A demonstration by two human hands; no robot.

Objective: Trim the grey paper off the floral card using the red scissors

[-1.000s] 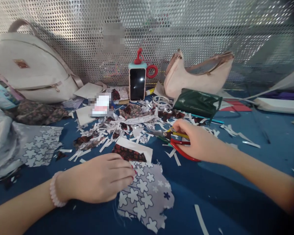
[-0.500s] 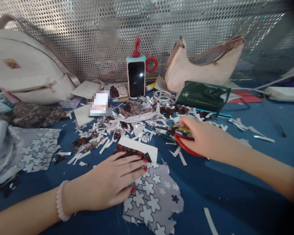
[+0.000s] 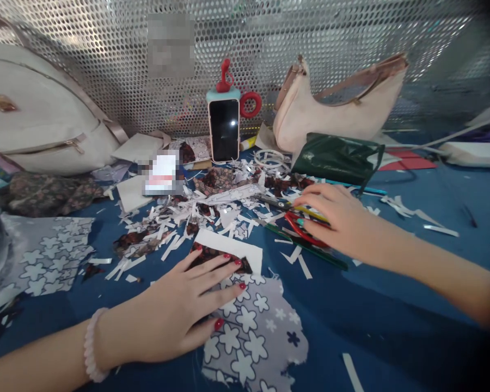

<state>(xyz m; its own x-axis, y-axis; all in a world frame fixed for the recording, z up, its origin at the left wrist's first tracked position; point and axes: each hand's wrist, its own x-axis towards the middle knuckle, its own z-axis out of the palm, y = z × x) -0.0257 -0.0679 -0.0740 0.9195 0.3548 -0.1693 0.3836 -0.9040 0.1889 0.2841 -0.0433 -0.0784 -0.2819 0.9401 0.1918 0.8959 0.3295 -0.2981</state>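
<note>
Head view | blue table (image 3: pixel 392 305) strewn with paper scraps (image 3: pixel 212 209) | perforated metal wall (image 3: pixel 310 32) behind | left hand (image 3: pixel 179 316) flat, empty | right hand (image 3: pixel 335 220) open over scissors (image 3: pixel 300 228)

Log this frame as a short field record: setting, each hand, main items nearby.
setting: blue table against a perforated metal wall
left hand: flat, fingers spread, pressing on grey flower-print fabric and a dark red patch on white card
right hand: resting on red-handled scissors, not gripping
scraps: paper strips strewn mid-table
behind: phone, white backpack, pink bag, green pouch
</note>
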